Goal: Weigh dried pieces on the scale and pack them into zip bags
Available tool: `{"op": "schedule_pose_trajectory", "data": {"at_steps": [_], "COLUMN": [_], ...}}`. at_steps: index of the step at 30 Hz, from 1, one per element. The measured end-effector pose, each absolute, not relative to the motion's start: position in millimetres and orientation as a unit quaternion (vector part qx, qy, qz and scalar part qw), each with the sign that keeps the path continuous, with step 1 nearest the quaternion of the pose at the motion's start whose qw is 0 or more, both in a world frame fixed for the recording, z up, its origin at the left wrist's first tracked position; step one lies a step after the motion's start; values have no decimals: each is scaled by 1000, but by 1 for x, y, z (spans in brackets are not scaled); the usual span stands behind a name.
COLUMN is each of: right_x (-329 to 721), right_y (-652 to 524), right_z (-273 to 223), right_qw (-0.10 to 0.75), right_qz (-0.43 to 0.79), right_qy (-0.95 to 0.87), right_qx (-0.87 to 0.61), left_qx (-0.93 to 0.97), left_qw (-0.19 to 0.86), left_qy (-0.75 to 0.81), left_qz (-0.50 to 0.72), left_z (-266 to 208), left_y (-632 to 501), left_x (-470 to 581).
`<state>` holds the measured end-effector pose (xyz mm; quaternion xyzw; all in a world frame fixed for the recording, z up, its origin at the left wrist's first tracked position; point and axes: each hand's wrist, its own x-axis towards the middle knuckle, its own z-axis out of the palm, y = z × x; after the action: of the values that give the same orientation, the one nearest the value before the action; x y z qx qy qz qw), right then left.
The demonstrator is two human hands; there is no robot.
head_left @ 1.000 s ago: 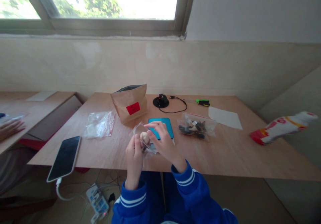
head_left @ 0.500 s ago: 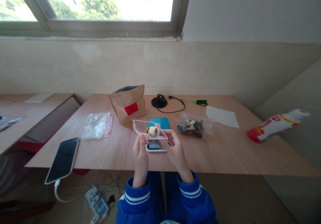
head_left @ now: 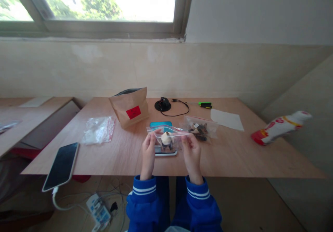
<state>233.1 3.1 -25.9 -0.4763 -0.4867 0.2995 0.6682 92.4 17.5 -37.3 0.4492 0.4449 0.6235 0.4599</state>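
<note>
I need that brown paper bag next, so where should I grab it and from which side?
Grip the brown paper bag by its open top edge, coming from above. It stands upright, leaning a little, with the mouth open at the top, so the rim is free to pinch. The left hand is likely nearer; both it and the right hand now hold a clear zip bag.

Plain workroom: plywood table (head_left: 234, 155), window (head_left: 104, 3)

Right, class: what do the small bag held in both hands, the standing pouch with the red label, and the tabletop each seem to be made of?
Small bag: thin clear plastic, glossy; its contents show through.
Standing pouch: brown matte kraft paper, probably, creased.
Tabletop: pale wood or plywood, faint grain, dull finish.
</note>
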Motion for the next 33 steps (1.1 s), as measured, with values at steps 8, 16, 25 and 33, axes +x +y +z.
{"op": "schedule_pose_trajectory", "data": {"at_steps": [8, 16, 25, 33], "right_x": [242, 239, 248, 243], "right_y": [1, -2, -6, -11], "right_z": [-36, -37, -21, -20], "right_qw": [565, 593, 652, 658], "right_qz": [252, 282, 275, 298], "right_qy": [-597, -543, -470, -454], "right_qx": [-511, -524, -526, -522], "left_qx": [370, 336, 413, 400], "left_qw": [411, 362, 414, 411], "left_qy": [479, 478, 457, 465], "left_qz": [682, 727, 670, 674], "left_z": [-32, -29, -22, -20], "left_y": [15, 22, 10, 1], "left_x": [105, 100, 93, 93]}}
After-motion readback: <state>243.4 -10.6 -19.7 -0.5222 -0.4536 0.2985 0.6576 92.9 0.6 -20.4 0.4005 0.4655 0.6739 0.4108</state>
